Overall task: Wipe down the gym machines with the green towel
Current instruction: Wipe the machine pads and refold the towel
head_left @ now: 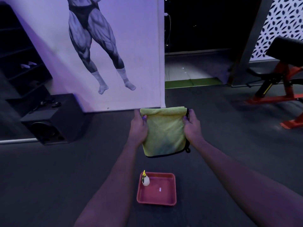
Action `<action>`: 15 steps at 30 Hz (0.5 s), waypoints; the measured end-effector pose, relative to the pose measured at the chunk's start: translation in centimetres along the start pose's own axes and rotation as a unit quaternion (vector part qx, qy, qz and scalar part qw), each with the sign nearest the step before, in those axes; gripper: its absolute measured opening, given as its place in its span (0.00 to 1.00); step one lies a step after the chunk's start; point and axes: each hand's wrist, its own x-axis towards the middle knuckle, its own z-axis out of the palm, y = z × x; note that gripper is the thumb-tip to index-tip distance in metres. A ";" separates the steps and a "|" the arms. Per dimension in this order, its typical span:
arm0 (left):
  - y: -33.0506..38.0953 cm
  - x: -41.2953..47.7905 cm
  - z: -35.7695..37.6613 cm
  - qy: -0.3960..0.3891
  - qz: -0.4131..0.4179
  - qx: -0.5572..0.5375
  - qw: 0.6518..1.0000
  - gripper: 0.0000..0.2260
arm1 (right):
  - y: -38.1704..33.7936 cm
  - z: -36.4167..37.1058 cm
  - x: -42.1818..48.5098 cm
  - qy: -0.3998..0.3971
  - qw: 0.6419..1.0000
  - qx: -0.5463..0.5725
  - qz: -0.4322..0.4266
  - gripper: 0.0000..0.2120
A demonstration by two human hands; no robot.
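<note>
Both arms reach forward and hold the green towel [164, 133] up in the air between them, above the dark rubber floor [229, 153]. The left hand [139, 126] grips the towel's left edge, thumb curled over the front near the top corner; the right hand [192, 126] grips the right edge the same way. The towel is folded, its top edge rolled over and running level from hand to hand, while its longer side hangs downward toward the floor. A dark trim lines its bottom edge, and a small dark loop [187, 149] dangles at the lower right corner. Below the towel, well apart from it, a red tray [165, 198] sits on the floor with a small white spray bottle [145, 180] standing upright in its near-left corner, its yellow nozzle on top. A black speaker [54, 118] stands on the left by a wall poster [101, 46] of muscular legs. A red-framed bench [282, 76] with black pads stands at right.
</note>
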 end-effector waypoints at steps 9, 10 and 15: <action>-7.9 9.6 7.8 -0.029 -0.077 0.041 0.996 0.05 | 9.5 5.7 10.9 -0.029 0.995 -0.026 0.089 0.09; -9.1 10.3 8.8 -0.029 -0.088 0.044 0.995 0.05 | 10.6 6.2 11.8 -0.037 0.994 -0.028 0.099 0.10; -15.0 12.0 12.9 -0.051 -0.140 0.058 0.987 0.06 | 16.3 8.9 13.5 -0.050 0.988 -0.017 0.144 0.09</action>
